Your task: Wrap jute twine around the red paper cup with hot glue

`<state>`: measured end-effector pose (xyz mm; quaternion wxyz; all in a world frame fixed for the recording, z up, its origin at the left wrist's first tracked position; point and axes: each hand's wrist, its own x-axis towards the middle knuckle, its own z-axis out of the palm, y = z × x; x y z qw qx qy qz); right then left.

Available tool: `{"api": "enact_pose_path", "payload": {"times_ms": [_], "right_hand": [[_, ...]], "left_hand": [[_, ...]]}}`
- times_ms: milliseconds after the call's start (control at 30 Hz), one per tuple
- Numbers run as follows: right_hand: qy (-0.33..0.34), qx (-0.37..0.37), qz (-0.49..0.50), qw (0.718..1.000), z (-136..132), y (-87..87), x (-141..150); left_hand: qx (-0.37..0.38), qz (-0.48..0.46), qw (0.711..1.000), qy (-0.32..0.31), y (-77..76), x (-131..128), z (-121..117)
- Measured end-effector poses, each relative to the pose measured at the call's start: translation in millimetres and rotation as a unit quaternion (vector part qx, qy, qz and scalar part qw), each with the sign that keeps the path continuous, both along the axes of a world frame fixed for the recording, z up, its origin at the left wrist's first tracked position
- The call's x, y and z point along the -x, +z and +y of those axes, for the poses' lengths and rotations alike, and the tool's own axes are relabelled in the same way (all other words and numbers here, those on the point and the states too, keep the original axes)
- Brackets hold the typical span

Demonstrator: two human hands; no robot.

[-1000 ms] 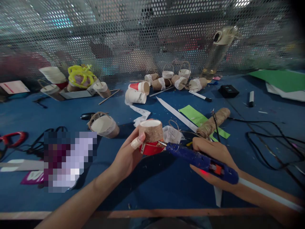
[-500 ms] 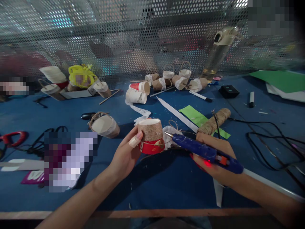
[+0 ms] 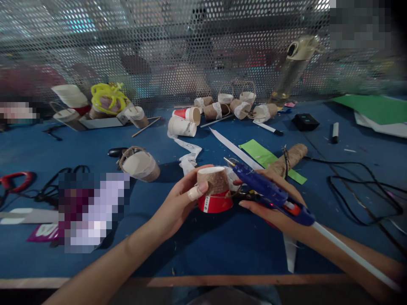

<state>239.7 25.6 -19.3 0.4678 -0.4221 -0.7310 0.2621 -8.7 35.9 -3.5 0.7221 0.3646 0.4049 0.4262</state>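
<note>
My left hand (image 3: 173, 205) is closed around a red paper cup (image 3: 218, 202), which is tilted, with twine (image 3: 214, 180) wound about its upper half. A bandage-like strip circles the left thumb. My right hand (image 3: 282, 214) holds a blue glue gun (image 3: 263, 182), a long white glue stick (image 3: 352, 252) sticking out of its rear. The gun's metal tip points up and left, just above and right of the cup, apart from it. The right fingertips are near the cup's right side, where a strand of twine shows. Behind that hand lies a twine roll (image 3: 297, 154), partly hidden.
White lace (image 3: 190, 150) trails behind the cup. A twine-wrapped basket (image 3: 140, 165) stands left; several small ones lie at the back by a bottle (image 3: 291, 72). Green paper (image 3: 259, 152), red-handled scissors (image 3: 19, 182) and a black cable (image 3: 337, 190) lie around. A perforated metal screen (image 3: 178, 51) rises behind.
My left hand and the cup have moved right and slightly down. The glue gun has tilted tip-up and shifted, and my right fingers have come closer to the cup's side.
</note>
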Motion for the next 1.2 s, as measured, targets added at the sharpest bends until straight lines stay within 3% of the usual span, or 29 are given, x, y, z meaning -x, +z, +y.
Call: {"api": "enact_pose_path", "payload": {"times_ms": [200, 600, 967, 1200], "right_hand": [[0.051, 0.091, 0.05, 0.993, -3, 3.5, -2], [0.002, 0.053, 0.0, 0.999, -2, 9.0, -7], [-0.022, 0.108, 0.017, 0.994, 1, 10.4, -8], [-0.041, 0.114, 0.031, 0.992, -3, 25.1, -1]], "left_hand": [[-0.009, 0.012, 1.0, 0.005, 1.7, -1, 0], [-0.004, 0.051, 0.997, 0.05, -0.7, -1, 4], [-0.069, 0.122, 0.988, 0.067, -4.4, -1, 6], [-0.1, 0.149, 0.981, 0.072, -1.5, -1, 5]]}}
